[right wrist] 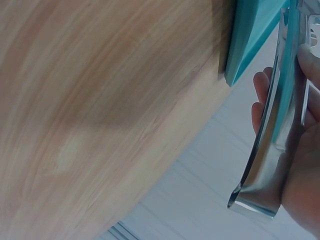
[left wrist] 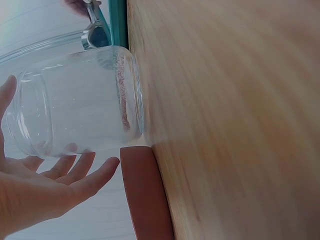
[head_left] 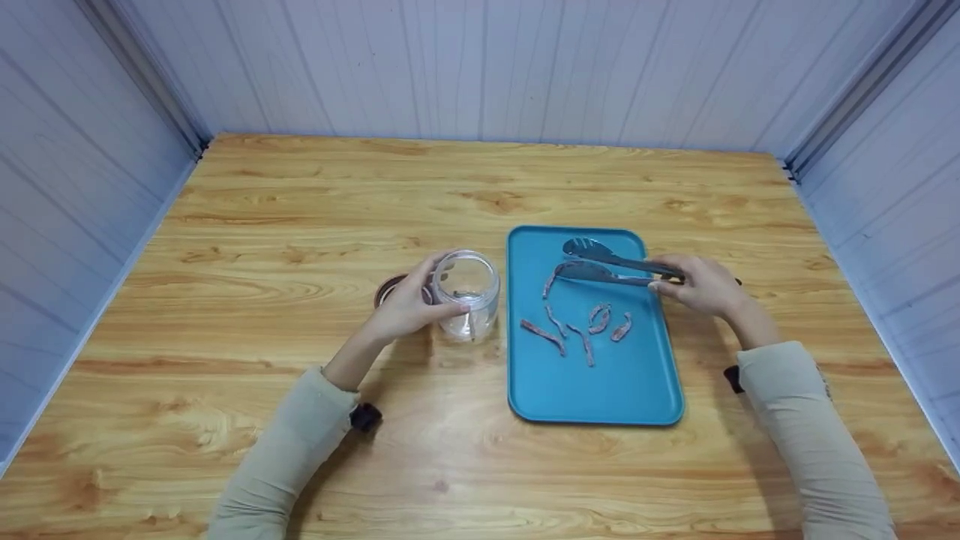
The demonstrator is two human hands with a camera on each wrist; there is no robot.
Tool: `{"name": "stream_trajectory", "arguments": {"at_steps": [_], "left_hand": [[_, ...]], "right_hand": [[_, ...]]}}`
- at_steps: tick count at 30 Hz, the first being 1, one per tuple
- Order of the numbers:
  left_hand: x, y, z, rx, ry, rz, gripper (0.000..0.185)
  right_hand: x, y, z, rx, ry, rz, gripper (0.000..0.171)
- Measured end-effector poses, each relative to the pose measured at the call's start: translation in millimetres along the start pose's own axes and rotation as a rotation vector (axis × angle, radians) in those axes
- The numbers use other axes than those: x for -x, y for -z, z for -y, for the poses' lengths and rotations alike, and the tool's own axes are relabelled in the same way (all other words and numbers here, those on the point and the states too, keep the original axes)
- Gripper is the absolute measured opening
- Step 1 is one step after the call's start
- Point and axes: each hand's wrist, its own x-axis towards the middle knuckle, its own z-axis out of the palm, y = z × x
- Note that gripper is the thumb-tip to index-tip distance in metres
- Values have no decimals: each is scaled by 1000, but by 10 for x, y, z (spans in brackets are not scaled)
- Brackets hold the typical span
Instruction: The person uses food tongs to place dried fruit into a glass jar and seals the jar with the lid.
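Left hand [head_left: 409, 306] against the near-left side of a clear glass jar [head_left: 467, 294], fingers loosely spread and almost straight along the glass in the left wrist view, fingertips [left wrist: 85, 162] just touching or barely off the jar wall, not wrapped round it; hand [left wrist: 37, 187] relaxed, holding nothing firmly. Jar [left wrist: 75, 100] upright near the middle of the surface [head_left: 300, 210], just beside the left edge of a teal tray [head_left: 592, 390], without a lid. Brown round lid [head_left: 388, 288] flat on the surface right behind the left hand, touching or nearly touching the jar's base [left wrist: 142, 195]. Right hand [head_left: 701, 285] at the tray's right edge, toward its far right corner, fingers curled round the handle end of metal tongs [head_left: 611, 266]; same grip plain in the right wrist view, fingers [right wrist: 261, 95] and palm clamped on the shiny handle [right wrist: 272, 150]. Tongs stretched leftward over the far half of the tray, the two spoon-shaped ends slightly apart, the nearer end touching or just above one strip. Several thin reddish-brown strips [head_left: 577, 330] scattered mid-tray, near the tong ends. Both hands well apart, each in a pale beige sleeve [head_left: 817, 435].
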Motion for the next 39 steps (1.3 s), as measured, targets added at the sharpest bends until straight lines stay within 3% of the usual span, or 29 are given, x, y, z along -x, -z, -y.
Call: {"name": "stream_trajectory", "arguments": {"at_steps": [8, 11, 25, 35, 39], "left_hand": [[-80, 3, 276, 5, -11, -11, 76], [-83, 12, 303, 11, -7, -7, 76], [-83, 1, 318, -21, -4, -17, 77], [-86, 7, 315, -19, -10, -21, 75], [-40, 7, 176, -19, 3, -6, 73]], "right_hand": [[19, -4, -24, -7, 19, 22, 41], [35, 9, 3, -26, 17, 8, 41], [-37, -53, 240, -57, -139, -28, 46], [-4, -36, 364, -45, -120, -58, 33], [14, -53, 440, -38, -119, -54, 32]]}}
